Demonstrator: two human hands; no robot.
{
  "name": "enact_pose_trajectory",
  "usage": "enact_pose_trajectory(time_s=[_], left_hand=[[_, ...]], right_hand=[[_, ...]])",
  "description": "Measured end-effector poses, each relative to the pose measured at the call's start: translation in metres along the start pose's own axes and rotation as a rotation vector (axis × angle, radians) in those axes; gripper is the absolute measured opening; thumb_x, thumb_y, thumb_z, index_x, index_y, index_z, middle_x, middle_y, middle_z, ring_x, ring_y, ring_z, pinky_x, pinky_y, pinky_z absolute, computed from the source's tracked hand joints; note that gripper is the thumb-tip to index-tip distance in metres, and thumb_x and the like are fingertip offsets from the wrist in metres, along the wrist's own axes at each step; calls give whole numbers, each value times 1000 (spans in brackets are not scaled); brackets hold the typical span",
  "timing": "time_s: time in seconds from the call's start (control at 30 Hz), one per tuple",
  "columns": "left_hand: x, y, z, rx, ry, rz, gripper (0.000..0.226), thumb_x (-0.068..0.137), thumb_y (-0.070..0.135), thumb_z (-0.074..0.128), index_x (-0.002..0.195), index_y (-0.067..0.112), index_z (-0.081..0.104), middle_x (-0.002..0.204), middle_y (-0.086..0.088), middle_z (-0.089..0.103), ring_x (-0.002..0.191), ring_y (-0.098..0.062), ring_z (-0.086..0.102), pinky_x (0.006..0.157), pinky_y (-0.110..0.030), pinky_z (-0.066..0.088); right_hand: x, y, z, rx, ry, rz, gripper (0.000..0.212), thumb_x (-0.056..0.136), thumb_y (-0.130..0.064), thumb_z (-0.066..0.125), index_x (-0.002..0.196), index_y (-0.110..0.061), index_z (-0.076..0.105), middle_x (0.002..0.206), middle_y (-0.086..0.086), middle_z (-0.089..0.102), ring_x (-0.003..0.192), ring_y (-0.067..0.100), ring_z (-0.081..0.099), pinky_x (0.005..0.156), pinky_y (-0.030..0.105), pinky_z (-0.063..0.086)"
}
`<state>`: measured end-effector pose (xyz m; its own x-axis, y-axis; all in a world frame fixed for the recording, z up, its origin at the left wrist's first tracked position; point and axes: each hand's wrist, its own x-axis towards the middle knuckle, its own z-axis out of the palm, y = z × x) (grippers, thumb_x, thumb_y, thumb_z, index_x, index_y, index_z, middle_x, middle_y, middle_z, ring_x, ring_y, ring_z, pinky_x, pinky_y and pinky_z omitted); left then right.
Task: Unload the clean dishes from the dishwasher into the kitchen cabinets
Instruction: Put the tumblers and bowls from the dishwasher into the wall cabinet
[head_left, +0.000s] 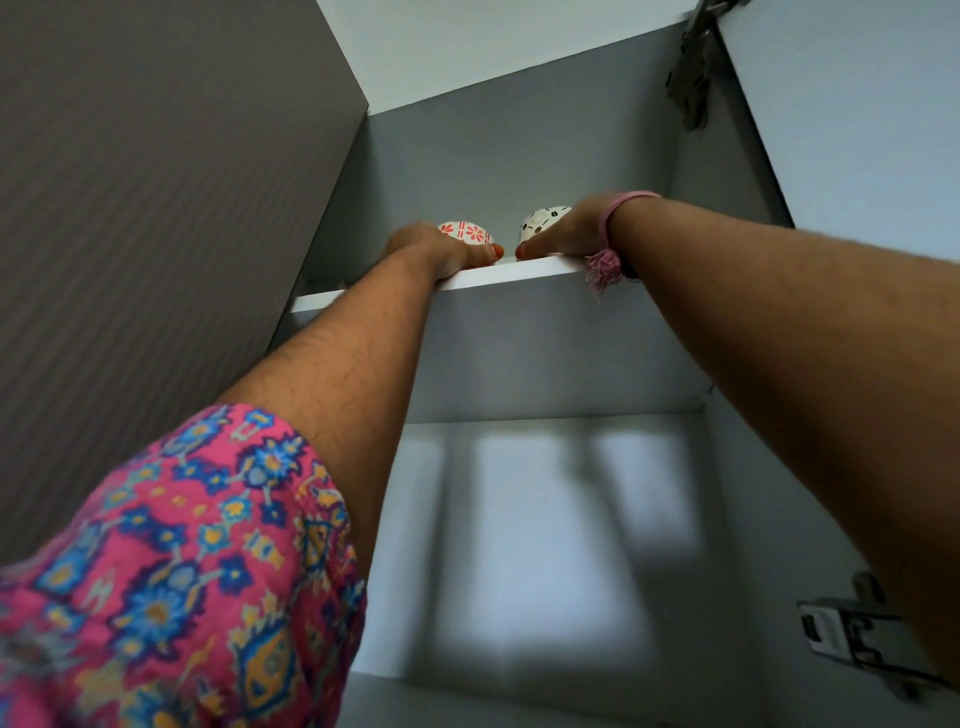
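Observation:
I look up into an open grey wall cabinet. On its top shelf stand two small white bowls. The left bowl has a red flower pattern, and my left hand is wrapped around its near side. The right bowl carries dark dots, and my right hand grips it, thumb resting on the shelf edge. Both thumbs almost meet between the bowls. The lower parts of both bowls and my fingers are hidden behind the shelf edge and the hands.
A lower shelf sits beneath, with the cabinet's back wall showing blurred light patches. The brown cabinet door stands open at left. Metal hinges are on the right wall, another hinge up top.

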<state>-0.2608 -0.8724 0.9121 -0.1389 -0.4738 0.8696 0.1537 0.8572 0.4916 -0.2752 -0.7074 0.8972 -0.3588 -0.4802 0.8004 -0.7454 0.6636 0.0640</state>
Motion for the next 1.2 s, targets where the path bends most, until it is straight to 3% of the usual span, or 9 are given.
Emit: enact_pose_trajectory(time_s=[0.07,0.2,0.3,0.37,0.5,0.63,0.9,1.2], left_hand=[[2,0,-1,20,-40,-10,96,62,68,71,135,12,45,134,-7,51,118,-26,52,91,-31,41],[-1,-1,0,69,-53,-1,94,65,70,68,135,11,45,134,-9,51,119,-27,51,90,-31,40],[-9,-2,2,30,77,50,84,69,67,68,124,5,55,126,-11,58,113,-28,55,80,-29,40],[-19,-5,-1,-28,147,79,80,73,59,70,125,1,53,128,-14,57,114,-29,55,84,-31,43],[-56,-16,-12,-114,208,161,86,80,46,69,143,1,33,143,-16,45,131,-31,42,104,-35,37],[-107,-33,-25,-67,183,225,87,81,46,68,146,4,28,146,-15,41,135,-28,37,108,-36,32],[-203,-41,-66,-123,108,246,82,81,42,70,145,6,33,146,-10,43,135,-24,39,112,-37,34],[-297,-24,-105,-130,-6,247,68,82,40,69,139,13,42,137,-4,46,125,-18,47,103,-31,40]], right_hand=[[4,1,1,3,10,6,37,101,-25,41,128,-2,53,133,18,53,94,21,47,77,25,37],[11,6,2,-42,69,64,38,96,-44,46,119,-16,57,119,8,57,105,27,54,101,35,41],[9,14,5,8,329,198,60,79,-62,61,118,-17,58,118,6,58,111,28,55,95,34,44],[3,16,9,55,513,203,68,75,-57,68,124,-11,54,124,8,58,113,28,56,85,34,44],[-20,15,12,313,689,44,58,83,-31,68,133,-12,47,135,7,51,123,23,51,103,34,41],[-62,16,19,450,728,11,55,82,-22,70,131,-9,50,132,8,52,121,21,51,107,31,38],[-155,8,28,588,760,24,61,77,-23,77,130,-7,52,129,9,54,120,20,52,104,26,39],[-245,-31,42,756,675,76,61,76,-25,78,129,-12,51,129,4,54,116,15,54,93,17,39]])
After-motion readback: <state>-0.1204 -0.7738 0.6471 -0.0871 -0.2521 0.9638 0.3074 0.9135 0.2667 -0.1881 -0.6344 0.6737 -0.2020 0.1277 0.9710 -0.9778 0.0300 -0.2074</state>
